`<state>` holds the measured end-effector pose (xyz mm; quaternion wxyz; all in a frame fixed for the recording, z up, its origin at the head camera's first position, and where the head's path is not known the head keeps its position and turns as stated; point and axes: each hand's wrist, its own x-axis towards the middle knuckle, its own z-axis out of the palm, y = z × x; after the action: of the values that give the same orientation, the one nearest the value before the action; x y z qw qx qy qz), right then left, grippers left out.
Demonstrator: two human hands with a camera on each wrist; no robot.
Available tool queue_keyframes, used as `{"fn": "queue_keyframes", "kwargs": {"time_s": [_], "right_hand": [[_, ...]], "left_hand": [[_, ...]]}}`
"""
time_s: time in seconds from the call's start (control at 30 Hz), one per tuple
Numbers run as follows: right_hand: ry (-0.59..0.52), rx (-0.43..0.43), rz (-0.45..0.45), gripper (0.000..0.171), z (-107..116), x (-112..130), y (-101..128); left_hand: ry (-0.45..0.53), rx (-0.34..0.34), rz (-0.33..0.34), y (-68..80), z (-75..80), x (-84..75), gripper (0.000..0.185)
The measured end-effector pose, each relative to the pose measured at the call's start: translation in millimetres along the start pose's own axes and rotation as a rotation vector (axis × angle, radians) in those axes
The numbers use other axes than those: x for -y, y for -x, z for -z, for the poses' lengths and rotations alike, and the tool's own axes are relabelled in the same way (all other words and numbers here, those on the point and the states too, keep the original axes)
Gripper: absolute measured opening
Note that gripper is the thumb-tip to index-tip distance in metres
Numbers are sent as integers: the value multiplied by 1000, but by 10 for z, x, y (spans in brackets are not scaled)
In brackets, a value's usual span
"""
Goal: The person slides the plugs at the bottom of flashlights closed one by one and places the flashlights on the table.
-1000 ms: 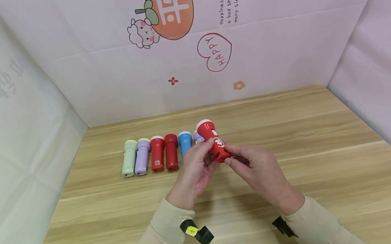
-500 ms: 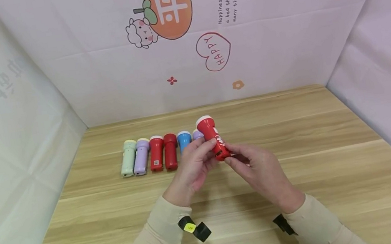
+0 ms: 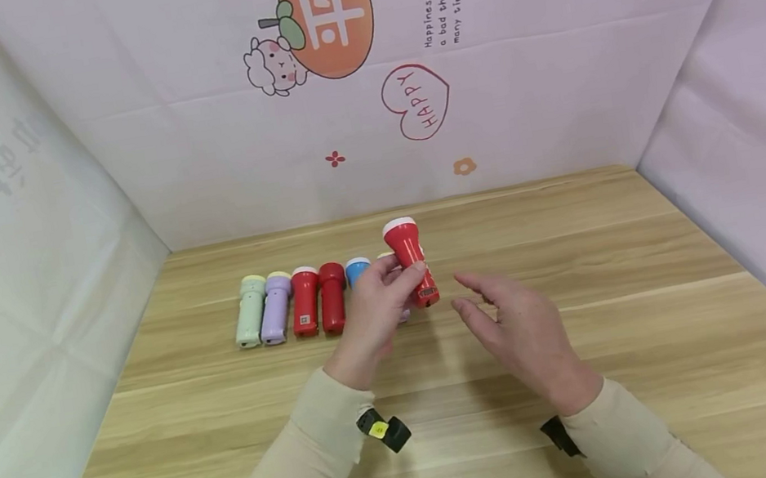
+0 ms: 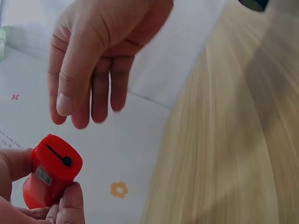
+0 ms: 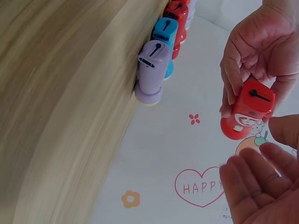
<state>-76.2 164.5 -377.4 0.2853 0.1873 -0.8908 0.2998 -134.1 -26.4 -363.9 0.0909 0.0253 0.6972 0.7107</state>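
My left hand [image 3: 375, 314] grips a small red flashlight [image 3: 411, 261] with a white lens ring, held above the table with its head pointing away. The same red flashlight [image 4: 50, 171] shows its butt end in the left wrist view, and the red flashlight [image 5: 246, 109] sits between fingers and thumb in the right wrist view. My right hand [image 3: 518, 322] hovers just right of it, fingers relaxed and spread, holding nothing. Behind my left hand a row of flashlights lies on the table: green [image 3: 248, 311], purple [image 3: 273, 308], red [image 3: 304, 301], red [image 3: 332, 297], blue [image 3: 356, 270].
A further purple flashlight [image 5: 150, 71] lies at the right end of the row, mostly hidden behind my left hand in the head view. The wooden table [image 3: 617, 262] is walled by printed cloth [image 3: 553, 81] at the back and both sides.
My right hand has let go of the red flashlight and drawn back to the right. The left hand has lifted the flashlight slightly and turned it more upright.
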Motion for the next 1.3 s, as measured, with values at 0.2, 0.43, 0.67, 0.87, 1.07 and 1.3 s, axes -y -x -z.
{"fn": "queue_keyframes", "kwargs": {"time_s": [0.2,0.43,0.67,0.87,1.07,1.3], "right_hand": [[91,-15,16,47,4,-37,5],[109,-40,26,49,10,-80,4],[114,-41,15,50,19,-90,10],[112,-42,18,50,19,-100,17],[150,18,-34,59,19,-116,22],[264,178,-140,78,18,-143,75]], "left_hand": [[-300,-72,-38,-76,-20,31,61],[-654,-92,-125,-157,-93,40,48],[-904,-112,-165,-262,-204,61,33],[-1085,-123,-191,-342,-294,132,32],[-1236,-156,-226,-415,-365,235,34],[-1322,-120,-175,-457,-439,303,37]]}}
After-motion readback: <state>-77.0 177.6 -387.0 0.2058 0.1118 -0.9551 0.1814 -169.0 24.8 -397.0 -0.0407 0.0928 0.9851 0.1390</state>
